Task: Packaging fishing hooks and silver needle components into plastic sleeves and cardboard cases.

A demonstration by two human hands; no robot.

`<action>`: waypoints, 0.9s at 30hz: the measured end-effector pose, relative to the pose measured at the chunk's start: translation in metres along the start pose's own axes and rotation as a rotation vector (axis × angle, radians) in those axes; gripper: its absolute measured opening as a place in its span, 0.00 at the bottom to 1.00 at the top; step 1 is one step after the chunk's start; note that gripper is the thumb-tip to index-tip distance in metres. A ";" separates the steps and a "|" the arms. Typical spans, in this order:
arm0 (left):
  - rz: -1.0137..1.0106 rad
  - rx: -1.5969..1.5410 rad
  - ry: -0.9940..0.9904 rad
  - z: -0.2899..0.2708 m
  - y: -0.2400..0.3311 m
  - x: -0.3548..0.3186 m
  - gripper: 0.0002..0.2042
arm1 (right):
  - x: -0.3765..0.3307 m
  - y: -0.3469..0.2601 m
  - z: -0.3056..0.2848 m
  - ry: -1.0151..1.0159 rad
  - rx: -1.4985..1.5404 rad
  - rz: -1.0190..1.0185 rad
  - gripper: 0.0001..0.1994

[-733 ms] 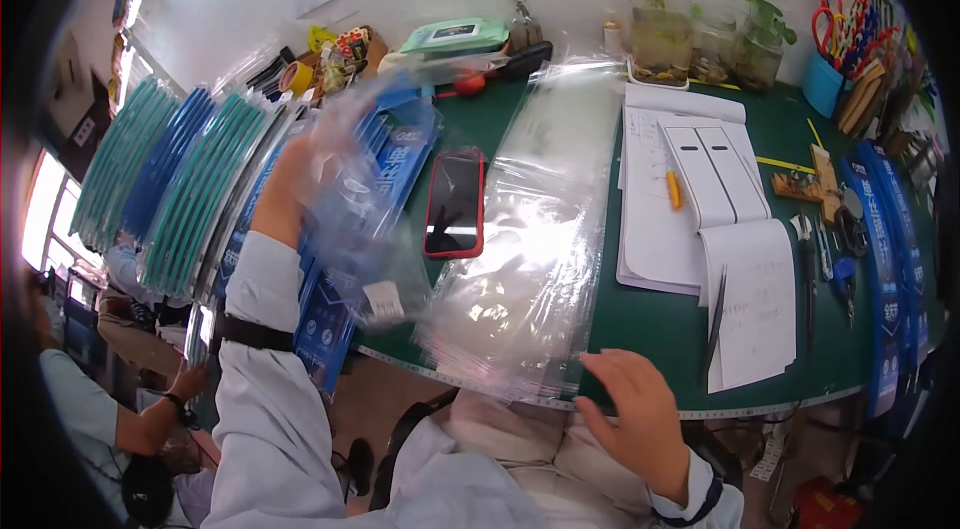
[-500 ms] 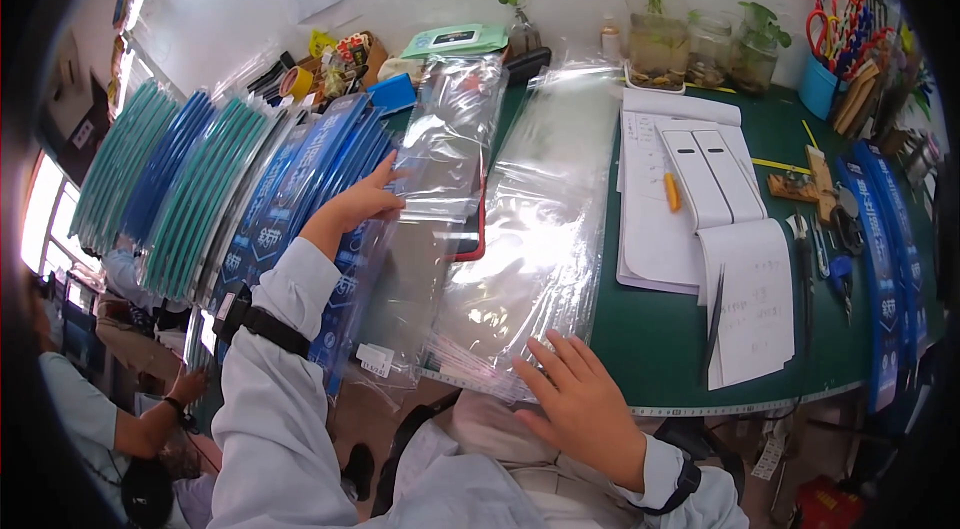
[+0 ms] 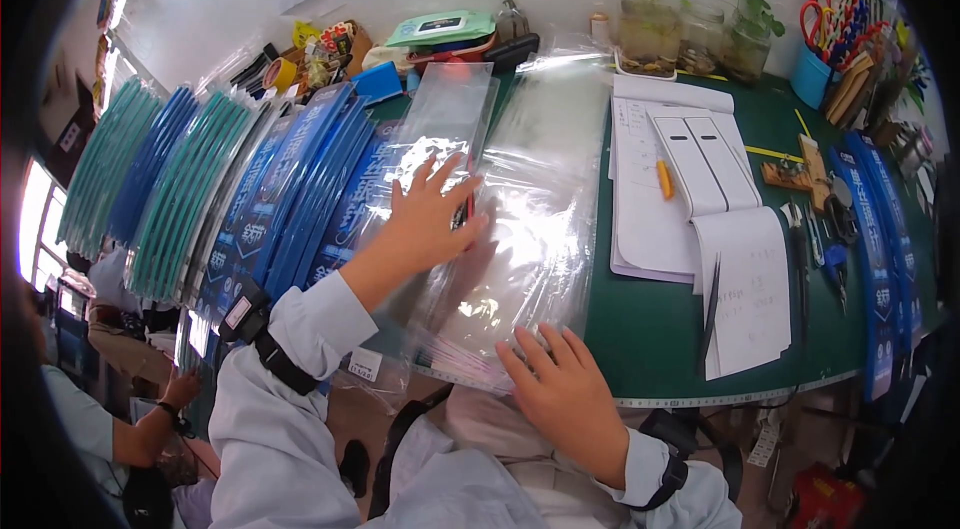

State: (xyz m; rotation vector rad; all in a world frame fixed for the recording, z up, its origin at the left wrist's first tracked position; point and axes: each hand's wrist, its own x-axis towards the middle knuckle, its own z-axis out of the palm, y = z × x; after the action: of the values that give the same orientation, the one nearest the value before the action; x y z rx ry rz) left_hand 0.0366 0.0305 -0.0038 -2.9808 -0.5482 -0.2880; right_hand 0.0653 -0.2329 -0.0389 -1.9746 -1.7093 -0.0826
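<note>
My left hand [image 3: 428,217] lies flat, fingers spread, on a long clear plastic bag [image 3: 440,129] that stretches away across the green mat. A dark phone with a red edge [image 3: 468,207] lies under the bag, mostly hidden by my fingers. My right hand [image 3: 565,391] rests open on the near end of a wider stack of clear plastic bags [image 3: 545,189] at the table's front edge. Neither hand grips anything.
Blue and teal flat packages [image 3: 250,194] stand fanned in rows at the left. Open notebooks with a yellow marker [image 3: 690,189] lie on the green mat [image 3: 650,329] at the right. Tools, plant jars and a pen cup sit at the back right. Another person's arm [image 3: 150,419] shows lower left.
My left hand brought a clear bag down from the air and now presses it flat on the mat over the phone. My right hand slid left along the near edge of the bag stack.
</note>
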 end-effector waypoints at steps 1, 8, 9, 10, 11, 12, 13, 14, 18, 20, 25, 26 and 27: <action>0.010 0.039 -0.060 0.002 0.012 -0.009 0.26 | 0.001 -0.002 0.000 -0.001 0.000 0.002 0.20; 0.041 0.009 -0.015 0.036 -0.024 -0.009 0.23 | -0.001 -0.003 0.002 -0.016 -0.070 0.009 0.16; 0.057 0.009 -0.028 0.036 -0.029 -0.008 0.23 | -0.002 -0.001 0.002 0.004 -0.076 0.036 0.15; 0.060 0.006 -0.028 0.036 -0.032 -0.008 0.23 | -0.004 0.003 0.001 0.003 -0.078 0.039 0.15; 0.074 -0.002 -0.027 0.036 -0.034 -0.008 0.23 | -0.007 0.009 -0.003 0.022 -0.079 0.072 0.15; 0.083 -0.004 -0.026 0.035 -0.036 -0.009 0.23 | -0.009 0.016 -0.006 0.045 -0.076 0.097 0.15; 0.079 -0.004 -0.027 0.036 -0.038 -0.010 0.23 | -0.012 0.021 -0.013 0.043 -0.075 0.094 0.15; 0.063 -0.009 0.005 0.039 -0.039 -0.010 0.22 | -0.015 0.025 -0.023 0.040 -0.065 0.154 0.14; 0.008 0.023 0.132 0.060 -0.033 0.001 0.21 | -0.033 0.042 -0.035 0.081 -0.064 0.289 0.15; -0.021 0.040 0.135 0.060 -0.027 0.011 0.20 | -0.034 0.041 -0.039 0.084 -0.052 0.297 0.15; -0.030 -0.086 0.088 0.037 -0.008 0.012 0.19 | -0.046 0.043 -0.045 0.036 -0.144 0.236 0.18; 0.021 -0.042 0.069 0.025 0.001 0.006 0.25 | -0.050 0.041 -0.049 0.003 -0.115 0.227 0.19; 0.040 -0.054 0.074 0.016 0.008 -0.001 0.25 | -0.055 0.038 -0.054 -0.026 -0.092 0.219 0.21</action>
State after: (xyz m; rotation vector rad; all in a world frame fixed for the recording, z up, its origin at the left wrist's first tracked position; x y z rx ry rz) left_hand 0.0413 0.0251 -0.0197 -3.0147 -0.4799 -0.4138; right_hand 0.1054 -0.3078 -0.0255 -2.2268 -1.5177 -0.0585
